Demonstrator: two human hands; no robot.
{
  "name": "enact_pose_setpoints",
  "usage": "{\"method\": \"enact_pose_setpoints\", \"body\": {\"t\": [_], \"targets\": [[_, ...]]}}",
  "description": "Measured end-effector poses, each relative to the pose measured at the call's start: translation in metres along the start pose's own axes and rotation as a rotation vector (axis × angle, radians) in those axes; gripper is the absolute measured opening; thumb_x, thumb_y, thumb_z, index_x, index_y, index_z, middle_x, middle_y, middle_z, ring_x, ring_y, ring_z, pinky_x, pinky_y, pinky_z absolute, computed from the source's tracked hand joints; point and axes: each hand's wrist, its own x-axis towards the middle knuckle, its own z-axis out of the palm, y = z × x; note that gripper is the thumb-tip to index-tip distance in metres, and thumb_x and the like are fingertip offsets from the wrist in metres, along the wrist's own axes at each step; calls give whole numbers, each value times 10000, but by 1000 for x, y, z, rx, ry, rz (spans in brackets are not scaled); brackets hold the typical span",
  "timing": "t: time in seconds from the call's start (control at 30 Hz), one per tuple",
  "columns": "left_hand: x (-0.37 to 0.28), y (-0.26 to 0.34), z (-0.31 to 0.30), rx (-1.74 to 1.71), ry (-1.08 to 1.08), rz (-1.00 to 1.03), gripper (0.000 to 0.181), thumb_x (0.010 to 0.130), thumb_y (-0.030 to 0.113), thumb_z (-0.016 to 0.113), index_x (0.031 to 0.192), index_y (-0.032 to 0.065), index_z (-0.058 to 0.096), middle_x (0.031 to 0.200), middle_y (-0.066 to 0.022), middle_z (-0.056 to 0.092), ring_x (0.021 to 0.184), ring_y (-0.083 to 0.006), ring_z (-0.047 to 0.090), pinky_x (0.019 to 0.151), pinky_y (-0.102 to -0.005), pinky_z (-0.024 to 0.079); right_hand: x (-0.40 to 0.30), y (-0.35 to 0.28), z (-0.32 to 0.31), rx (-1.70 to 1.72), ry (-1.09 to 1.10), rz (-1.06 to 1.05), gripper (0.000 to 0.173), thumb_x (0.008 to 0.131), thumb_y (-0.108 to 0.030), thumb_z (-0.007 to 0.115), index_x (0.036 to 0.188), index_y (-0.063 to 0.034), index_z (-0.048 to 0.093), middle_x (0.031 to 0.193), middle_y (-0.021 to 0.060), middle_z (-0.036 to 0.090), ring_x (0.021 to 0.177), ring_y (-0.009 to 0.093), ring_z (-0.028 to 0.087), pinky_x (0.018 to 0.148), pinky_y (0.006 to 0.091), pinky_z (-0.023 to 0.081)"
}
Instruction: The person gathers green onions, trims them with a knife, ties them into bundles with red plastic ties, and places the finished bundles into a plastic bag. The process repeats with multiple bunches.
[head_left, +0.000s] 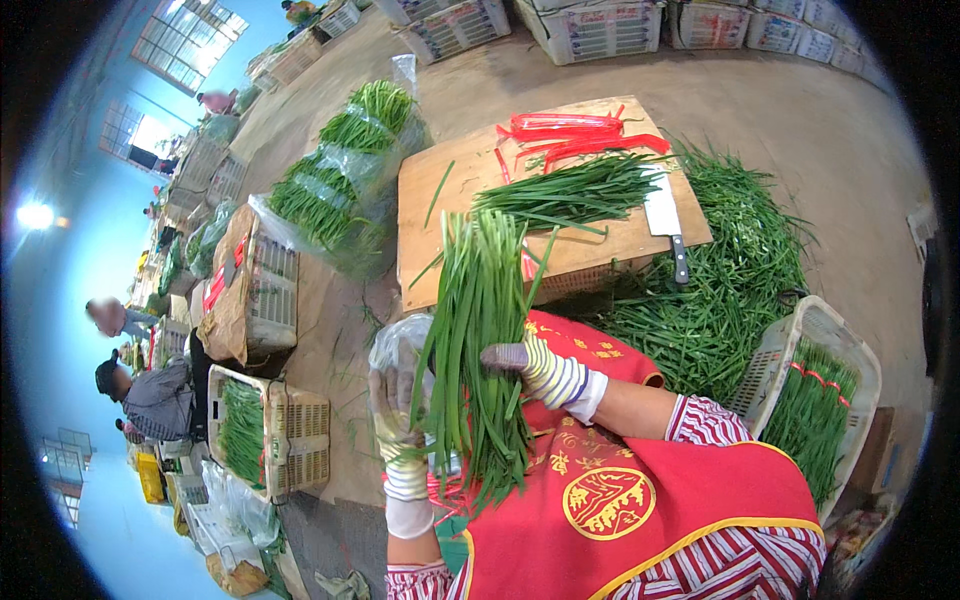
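My right hand (551, 375), in a striped knit work glove, grips a thick bundle of garlic chives (480, 330), pale cut ends up and leaf tips hanging over the red apron. Beside the bundle, on its left, my left hand (397, 427) is open in a similar glove, fingers stretched upward; whether it touches the leaves I cannot tell. Beyond them a wooden board (435, 180) holds a loose heap of chives (574, 191) and red plastic ties (570, 131). A cleaver (662, 210) lies at the board's right side, its black handle past the edge.
Loose chives (720, 285) are piled right of the board. Plastic crates of chives stand at right (795, 322) and left (296, 442). Plastic-wrapped chives (337, 165) lie behind left. A person in a dark cap (161, 397) sits at the far left; stacked crates (600, 34) stand behind.
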Motion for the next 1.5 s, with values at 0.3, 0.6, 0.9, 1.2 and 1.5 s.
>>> {"method": "enact_pose_setpoints", "body": {"t": [0.3,0.6,0.9,1.2,1.5], "targets": [[-14,-58,17,-195,-343,-565,667,650,134,743,1231,39,428,1090,-54,549,898,-174,566,747,-298,499,-19,13,12,-342,84,-19,538,748,-77,681,1240,-41,465,1121,45,576,1039,148,522,917,311,407],[-38,-60,57,-298,-305,-645,526,672,-13,659,1175,36,515,1068,-52,598,938,-185,579,837,-316,475,2,-30,-25,-8,59,-231,688,837,-412,576,1371,-93,283,1279,74,458,1163,197,452,992,352,352],[-34,-57,63,-402,-429,-737,491,686,-33,646,1160,20,528,1060,-66,609,939,-185,587,851,-311,468,-24,-116,-128,686,108,-503,220,884,-337,517,745,-171,555,511,-107,243,404,29,205,393,198,188],[-28,-74,64,-198,-350,-717,395,690,-51,626,1077,14,575,986,-67,633,844,-175,615,754,-285,511,-136,-149,-106,-1894,841,143,548,740,-370,624,1141,-5,544,1101,206,574,1034,333,541,911,378,417],[-31,-65,76,-60,-373,-630,392,719,-4,633,1104,5,558,1012,-64,626,868,-175,604,778,-309,499,-55,-86,-50,-967,294,-213,876,665,-169,759,1365,-13,257,1285,130,453,1205,215,397,1012,332,315]]}}
